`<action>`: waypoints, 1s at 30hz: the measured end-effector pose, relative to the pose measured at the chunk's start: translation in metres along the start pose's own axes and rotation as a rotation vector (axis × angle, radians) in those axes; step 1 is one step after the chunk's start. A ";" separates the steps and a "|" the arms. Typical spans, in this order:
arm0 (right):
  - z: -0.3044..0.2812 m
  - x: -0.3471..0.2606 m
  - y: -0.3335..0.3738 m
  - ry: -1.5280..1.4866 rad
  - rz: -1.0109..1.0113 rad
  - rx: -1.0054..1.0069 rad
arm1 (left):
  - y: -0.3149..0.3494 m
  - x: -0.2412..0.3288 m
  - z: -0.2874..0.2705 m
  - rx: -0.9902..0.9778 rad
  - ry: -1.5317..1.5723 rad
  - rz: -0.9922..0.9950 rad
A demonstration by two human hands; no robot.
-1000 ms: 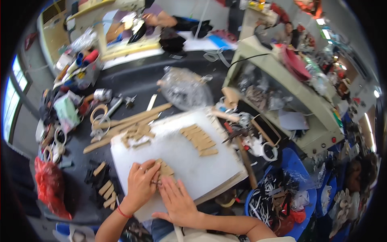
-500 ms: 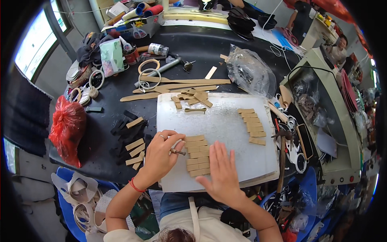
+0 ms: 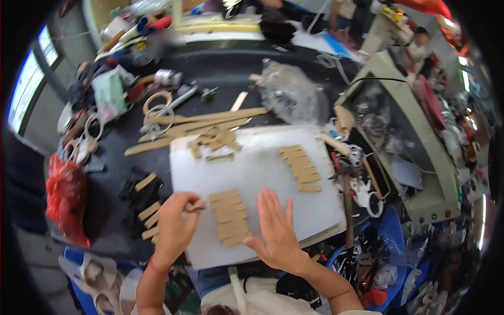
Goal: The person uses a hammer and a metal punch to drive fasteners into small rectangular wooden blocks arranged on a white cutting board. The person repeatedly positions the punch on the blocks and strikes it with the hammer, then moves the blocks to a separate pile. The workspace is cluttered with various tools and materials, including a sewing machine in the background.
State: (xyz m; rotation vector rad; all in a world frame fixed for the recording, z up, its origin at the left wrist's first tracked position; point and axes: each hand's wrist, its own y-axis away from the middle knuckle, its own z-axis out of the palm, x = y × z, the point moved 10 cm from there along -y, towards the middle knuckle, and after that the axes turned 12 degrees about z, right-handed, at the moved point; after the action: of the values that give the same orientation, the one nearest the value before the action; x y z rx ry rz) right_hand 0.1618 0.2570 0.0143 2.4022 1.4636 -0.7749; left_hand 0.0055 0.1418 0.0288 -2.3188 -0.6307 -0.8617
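Observation:
My left hand (image 3: 176, 226) is closed on a short metal rod (image 3: 196, 209), which looks like a small punch. It hovers at the left edge of a block of short tan strips (image 3: 229, 218), laid side by side in a column on a white board (image 3: 257, 176). To the right of this block, my right hand (image 3: 278, 236) is spread flat with its fingers stretched out and nothing in it. A second column of tan strips (image 3: 300, 168) lies farther right on the board. Near the far left corner is a loose heap of tan strips (image 3: 214, 139).
Long tan bands (image 3: 210, 122) lie beyond the board beside a clear plastic bag (image 3: 291, 94). A hammer (image 3: 347, 210) rests at the board's right edge. Black strips (image 3: 134, 197) and a red plastic bag (image 3: 65, 199) are on the left. A grey-green machine casing (image 3: 420, 157) stands right.
The whole view has shifted, so the table appears farther left and blurred. My right hand has moved off the strips to the right; my left still holds the rod.

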 end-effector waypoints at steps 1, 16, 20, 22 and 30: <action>-0.023 0.010 -0.004 0.002 0.018 0.061 | 0.004 -0.005 -0.008 0.020 0.010 -0.036; -0.113 0.232 0.043 0.178 0.626 0.463 | 0.024 -0.030 -0.014 0.330 0.450 -0.213; -0.110 0.251 0.055 0.028 0.660 0.466 | 0.021 -0.039 -0.014 0.415 0.596 -0.213; -0.119 0.261 0.058 -0.063 0.696 0.474 | 0.015 -0.031 -0.022 0.432 0.659 -0.140; -0.158 0.176 0.021 -0.426 0.641 0.530 | -0.006 -0.026 0.035 0.190 0.892 -0.259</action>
State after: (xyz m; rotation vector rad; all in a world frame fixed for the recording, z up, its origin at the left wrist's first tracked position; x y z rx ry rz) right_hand 0.2946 0.4504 0.0488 2.5768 0.3054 -1.4891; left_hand -0.0009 0.1630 -0.0091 -1.4651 -0.5660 -1.7087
